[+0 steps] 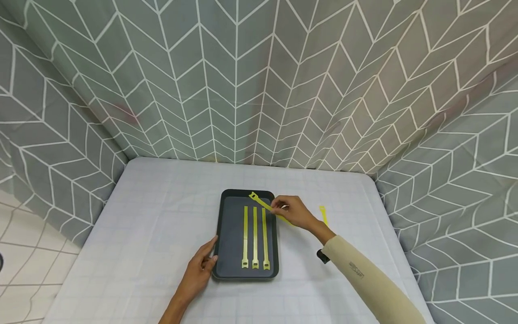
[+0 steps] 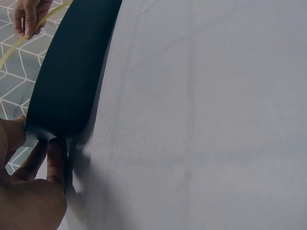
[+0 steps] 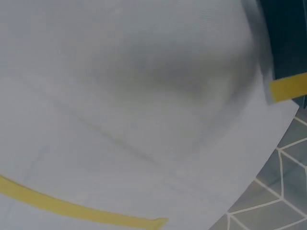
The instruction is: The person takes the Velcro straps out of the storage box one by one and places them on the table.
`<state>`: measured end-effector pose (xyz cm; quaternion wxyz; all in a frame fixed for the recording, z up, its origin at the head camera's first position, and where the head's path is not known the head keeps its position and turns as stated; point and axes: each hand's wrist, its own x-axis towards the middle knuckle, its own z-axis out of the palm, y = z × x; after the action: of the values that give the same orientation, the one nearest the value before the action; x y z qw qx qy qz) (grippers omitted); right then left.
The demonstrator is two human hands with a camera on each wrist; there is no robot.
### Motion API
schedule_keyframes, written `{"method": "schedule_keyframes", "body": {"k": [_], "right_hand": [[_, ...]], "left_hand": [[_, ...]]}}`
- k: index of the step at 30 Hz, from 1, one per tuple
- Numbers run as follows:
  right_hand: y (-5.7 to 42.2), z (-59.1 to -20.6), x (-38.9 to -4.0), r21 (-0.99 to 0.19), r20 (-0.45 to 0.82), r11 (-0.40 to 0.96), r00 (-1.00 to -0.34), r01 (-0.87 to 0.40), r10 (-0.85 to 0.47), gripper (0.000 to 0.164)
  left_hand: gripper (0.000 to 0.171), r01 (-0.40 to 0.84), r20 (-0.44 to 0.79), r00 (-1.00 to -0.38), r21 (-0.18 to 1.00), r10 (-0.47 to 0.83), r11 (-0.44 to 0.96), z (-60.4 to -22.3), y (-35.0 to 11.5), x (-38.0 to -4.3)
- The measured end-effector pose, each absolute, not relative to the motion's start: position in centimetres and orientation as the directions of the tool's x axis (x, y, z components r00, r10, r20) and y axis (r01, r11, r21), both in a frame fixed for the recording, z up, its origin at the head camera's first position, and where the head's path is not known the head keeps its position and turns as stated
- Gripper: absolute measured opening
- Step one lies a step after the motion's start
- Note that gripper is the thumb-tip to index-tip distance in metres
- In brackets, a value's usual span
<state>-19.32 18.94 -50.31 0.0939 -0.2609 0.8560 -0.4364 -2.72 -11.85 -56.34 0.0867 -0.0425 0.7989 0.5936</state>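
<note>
A dark tray [image 1: 228, 234] lies on the table with three yellow cable straps, slotted heads toward me; one is the middle strap [image 1: 255, 234]. My left hand [image 1: 197, 270] holds the tray's left rim, and in the left wrist view its fingertips [image 2: 56, 153] are at the tray's outer wall [image 2: 72, 72]. Over the tray's far right corner, my right hand [image 1: 293, 210] pinches another yellow cable strap [image 1: 261, 202] near its middle, slotted head pointing far left. The tail of this held strap [image 3: 290, 87] shows by the tray edge in the right wrist view.
Another yellow strap [image 1: 323, 211] lies on the white tablecloth [image 1: 162, 216] right of the tray, partly hidden by the right forearm; this loose strap [image 3: 81, 208] also shows in the right wrist view. Grey patterned curtains [image 1: 251, 90] stand behind and beside the table.
</note>
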Motion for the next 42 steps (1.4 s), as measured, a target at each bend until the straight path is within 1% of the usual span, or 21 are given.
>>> {"method": "schedule_keyframes", "body": {"k": [6,13,22,29,34,37,42], "right_hand": [[20.4,-50.7,-19.0,-0.801,0.059,0.504,-0.881,-0.322,-0.469,0.007],[22.2,-51.1,-18.5,-0.818,0.042,0.515,-0.918,-0.258,-0.393,0.01],[24.6,-52.5,-17.9,-0.858,-0.008,0.487,-0.944,-0.163,-0.33,0.015],[25.8,-52.5,-17.1,-0.887,-0.101,0.461,-0.975,-0.003,-0.2,0.018],[26.3,-52.6,-16.6,-0.884,-0.178,0.456,-0.976,0.104,-0.122,0.022],[26.4,-52.8,-16.3,-0.88,-0.212,0.451,-0.973,0.147,-0.097,0.024],[26.5,-52.9,-15.7,-0.877,-0.227,0.445,-0.973,0.184,-0.043,0.025]], "left_hand": [[0.057,-0.182,-0.2,-0.979,0.94,0.036,0.288,-56.2,-11.9,-2.7],[0.058,-0.166,-0.186,-0.982,0.943,0.043,0.29,-56.0,-11.9,-2.6],[0.058,-0.154,-0.172,-0.984,0.939,0.035,0.309,-56.2,-11.7,-2.8],[0.058,-0.16,-0.179,-0.983,0.938,0.037,0.307,-56.2,-11.8,-2.8],[0.059,-0.16,-0.179,-0.983,0.937,0.032,0.311,-56.2,-11.9,-2.8],[0.059,-0.159,-0.178,-0.984,0.935,0.03,0.317,-56.1,-11.9,-2.8],[0.059,-0.155,-0.175,-0.984,0.935,0.035,0.32,-56.2,-11.8,-2.8]]}}
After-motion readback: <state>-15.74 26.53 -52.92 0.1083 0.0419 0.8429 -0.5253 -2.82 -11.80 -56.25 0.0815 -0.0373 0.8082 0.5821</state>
